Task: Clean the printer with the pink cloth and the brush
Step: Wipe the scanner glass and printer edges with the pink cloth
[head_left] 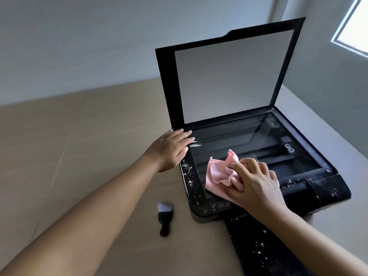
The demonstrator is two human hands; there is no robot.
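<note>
your printer (328, 188) is black, its lid (229, 76) standing open and upright behind the glass (239, 136), with white specks scattered along its front and left edges. the pink cloth (217, 174) sits bunched on the glass near the front left corner. your brush (165, 220), dark-handled with pale bristles, lies on the surface (99, 146) just left of the printer's front corner, bristles pointing away from you.

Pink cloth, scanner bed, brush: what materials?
Pink cloth: soft mesh-textured fabric, maybe microfibre; it bunches in folds.
Scanner bed: glossy glass by the look; it shows reflections.
Brush: matte black handle, probably plastic; pale bristles, blurred.
</note>
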